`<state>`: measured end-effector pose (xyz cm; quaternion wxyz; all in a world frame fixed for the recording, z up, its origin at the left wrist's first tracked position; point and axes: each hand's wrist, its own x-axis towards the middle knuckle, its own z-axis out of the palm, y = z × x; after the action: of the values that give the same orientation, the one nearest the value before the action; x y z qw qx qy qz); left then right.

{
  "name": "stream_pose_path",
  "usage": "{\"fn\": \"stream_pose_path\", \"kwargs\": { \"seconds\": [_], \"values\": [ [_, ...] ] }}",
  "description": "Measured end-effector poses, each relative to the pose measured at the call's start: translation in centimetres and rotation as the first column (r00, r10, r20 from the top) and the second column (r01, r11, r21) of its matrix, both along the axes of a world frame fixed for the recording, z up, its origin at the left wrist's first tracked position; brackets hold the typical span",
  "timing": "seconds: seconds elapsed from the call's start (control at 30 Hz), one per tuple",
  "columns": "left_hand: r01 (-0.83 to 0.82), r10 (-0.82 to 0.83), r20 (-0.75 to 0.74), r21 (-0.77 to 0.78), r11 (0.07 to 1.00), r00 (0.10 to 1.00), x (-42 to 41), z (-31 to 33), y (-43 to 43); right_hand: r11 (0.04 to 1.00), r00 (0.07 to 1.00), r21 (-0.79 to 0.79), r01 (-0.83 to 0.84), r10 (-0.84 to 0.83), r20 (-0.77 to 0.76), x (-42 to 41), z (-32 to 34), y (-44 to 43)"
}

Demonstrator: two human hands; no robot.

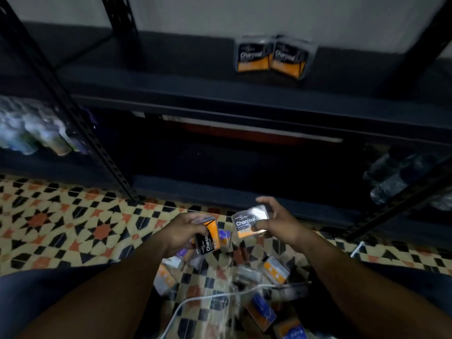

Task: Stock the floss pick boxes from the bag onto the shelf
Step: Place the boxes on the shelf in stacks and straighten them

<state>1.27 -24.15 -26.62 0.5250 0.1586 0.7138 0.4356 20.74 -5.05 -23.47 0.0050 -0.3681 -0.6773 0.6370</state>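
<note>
My left hand [182, 232] grips a black-and-orange Charcoal floss pick box [208, 237], turned on its side. To its right, my right hand [277, 220] holds another Charcoal box [249, 223] by its edges, label facing up. Both hands hover over the patterned floor, in front of the dark metal shelf [220, 99]. Two Charcoal boxes [271, 57] stand side by side at the back right of the shelf board. Below my hands, several more boxes [274, 270] lie loose in what looks like a clear bag, whose edges I cannot make out.
A white cable [208, 297] runs across the pile. Wrapped bottle packs sit on a lower left shelf [31, 128] and a lower right shelf [401, 177]. Perforated black uprights [80, 123] frame the shelving. The lower shelf bay ahead is dark.
</note>
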Motion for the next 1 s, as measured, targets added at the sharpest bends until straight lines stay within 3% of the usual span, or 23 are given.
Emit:
{"fn": "stream_pose_path", "kwargs": {
  "seconds": [0.17,0.3,0.53,0.73,0.87,1.0],
  "values": [
    [-0.092,0.100,-0.078,0.099,0.991,0.992,-0.7,4.8,0.6,0.998,0.993,0.065,0.013,-0.005,-0.119,0.6,4.4,-0.2],
    [-0.025,0.052,-0.176,0.154,0.988,0.983,-1.1,9.0,1.3,0.995,0.977,0.084,0.057,-0.039,-0.208,0.6,7.2,0.2],
    [0.109,-0.002,-0.328,0.307,0.945,0.945,-1.4,17.6,3.2,0.947,0.922,0.263,0.182,-0.071,-0.381,-0.6,14.0,1.2],
    [0.214,0.075,-0.600,0.395,0.894,0.796,-3.1,23.3,7.1,0.837,0.857,0.405,0.367,-0.135,-0.498,-2.4,18.7,4.2],
    [0.211,0.194,-0.778,0.386,0.898,0.597,-4.1,25.8,10.5,0.753,0.848,0.493,0.435,-0.158,-0.506,-3.5,20.7,6.9],
    [0.304,0.125,-0.880,0.288,0.908,0.458,-5.0,26.4,14.0,0.638,0.866,0.610,0.469,-0.199,-0.458,-4.6,20.9,9.7]
  ]
}}
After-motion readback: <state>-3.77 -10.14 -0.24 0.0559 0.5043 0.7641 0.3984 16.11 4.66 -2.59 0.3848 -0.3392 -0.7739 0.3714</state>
